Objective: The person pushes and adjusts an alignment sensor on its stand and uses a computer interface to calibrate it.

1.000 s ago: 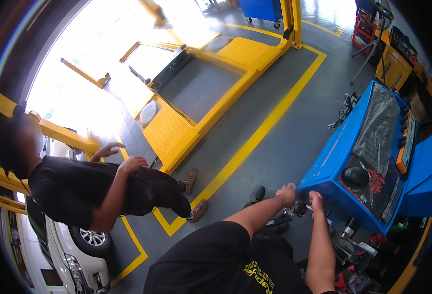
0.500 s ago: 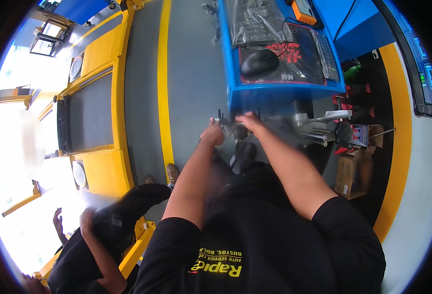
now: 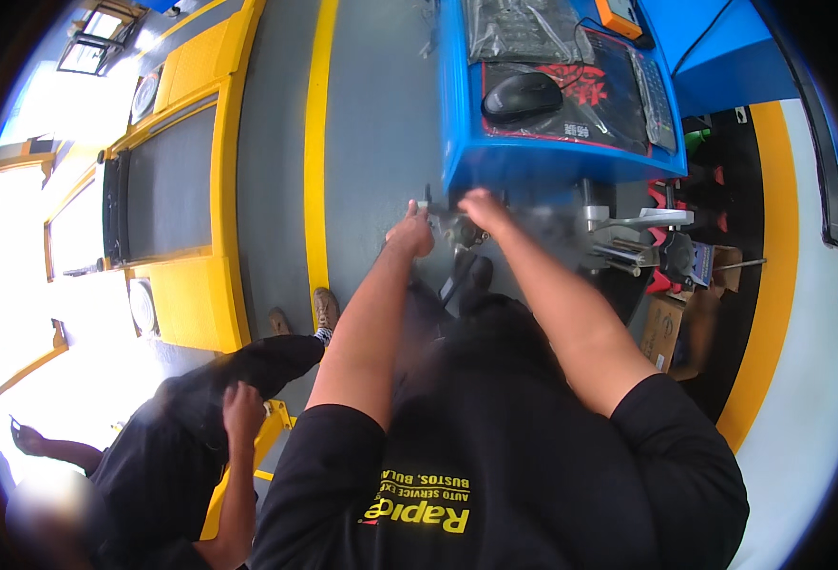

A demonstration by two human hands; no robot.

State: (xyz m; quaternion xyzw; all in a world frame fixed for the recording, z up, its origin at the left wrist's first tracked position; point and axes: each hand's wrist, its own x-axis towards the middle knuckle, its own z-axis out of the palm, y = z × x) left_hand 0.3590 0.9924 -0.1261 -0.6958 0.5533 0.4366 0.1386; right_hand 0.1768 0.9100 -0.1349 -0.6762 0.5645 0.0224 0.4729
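Note:
Both my hands are on a grey metal wheel clamp (image 3: 463,231) with dark upright pins, held out in front of my body below the near edge of the blue cabinet. My left hand (image 3: 410,234) is closed around its left end, next to a pin. At the other end, my right hand (image 3: 484,210) is closed on the clamp, close to the cabinet front. The palms hide part of the clamp, and its middle is somewhat blurred.
The blue cabinet (image 3: 552,163) bears a black mouse (image 3: 522,97), a plastic-wrapped keyboard and an orange device (image 3: 618,17). Another metal clamp (image 3: 642,219) stands at right, above a cardboard box (image 3: 663,331). A yellow lift (image 3: 230,190) and a co-worker (image 3: 167,437) are at left.
The cabinet has shifted rightward in view, while my hands stay on the clamp. The co-worker's arms have changed position, with one hand now lower and nearer me.

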